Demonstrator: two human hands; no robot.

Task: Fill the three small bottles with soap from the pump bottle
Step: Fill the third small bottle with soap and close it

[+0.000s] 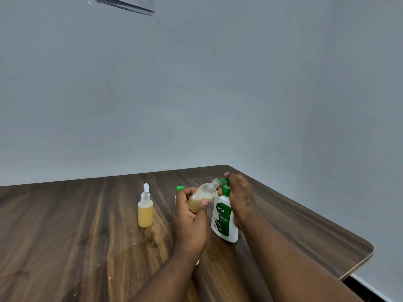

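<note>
Gripping a clear bottle [201,196] in the left hand [189,216], with fingers [185,192] and thumb curled round its lower half, lifted off the desk [65,236]. Held tilted, uncapped neck pointing up and to the right, mouth right at the green spout of the pump bottle [224,223]. Inside, yellowish soap in the lower part only; above that, cloudy clear plastic.

Clasping the green pump head with the right hand [238,192], fingers [233,177] bent over the top of it, thumb tucked just under the spout, palm down along the far side of the white body. Cannot tell how far the pump head is pressed down. Standing upright on the desk, white with a green label, just to the right of the left hand and close to the desk's right edge.

Further left, well apart from both hands, a capped bottle [145,211] upright on the desk: full of yellow soap almost to the shoulder, closed with a white cap.

Just behind the left hand's knuckles, a green cap [180,188] peeking out, with a sliver of white below it; mostly hidden, so cannot tell what kind of bottle.

Under all of it, dark wood-grain desk with a rounded far right corner, set against a plain grey-blue wall [196,83]. High on the wall at the upper left, the lower edge of some paper sheets [128,4].
</note>
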